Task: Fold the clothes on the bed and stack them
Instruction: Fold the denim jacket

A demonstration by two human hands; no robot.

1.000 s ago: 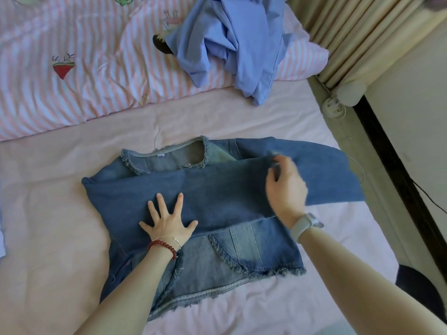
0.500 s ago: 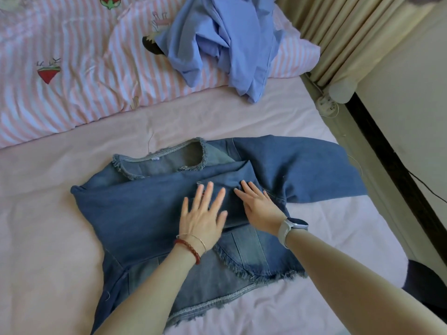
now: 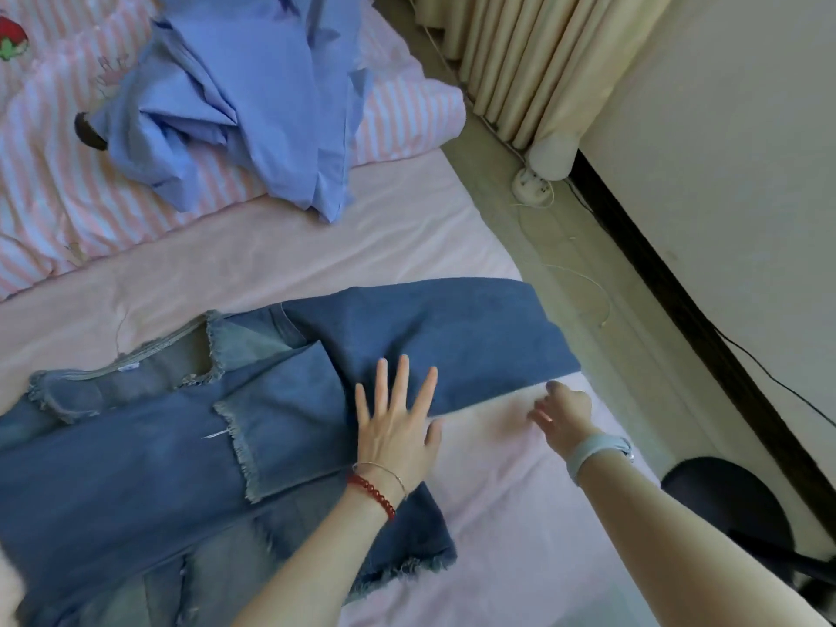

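A blue denim jacket (image 3: pixel 149 463) with frayed edges lies spread on the pink bed sheet (image 3: pixel 316 260). One sleeve is folded across its body, and the other sleeve (image 3: pixel 452 332) stretches out to the right. My left hand (image 3: pixel 396 429) presses flat with spread fingers on the jacket where that sleeve begins. My right hand (image 3: pixel 561 411) is blurred and hovers just below the sleeve's outer end, with loosely curled fingers and nothing visibly in them. A crumpled light blue shirt (image 3: pixel 244 97) lies further back on the bed.
A pink-striped quilt (image 3: pixel 59 192) lies under the blue shirt at the head of the bed. The bed's right edge drops to a floor strip with a white power socket (image 3: pixel 534 187) and cables. Beige curtains (image 3: pixel 520 61), a wall and a dark stool (image 3: pixel 728 504) are at the right.
My left hand slid right along the jacket onto the base of the outstretched sleeve. My right hand left the folded sleeve and moved right to the other sleeve's end. The view shifted right.
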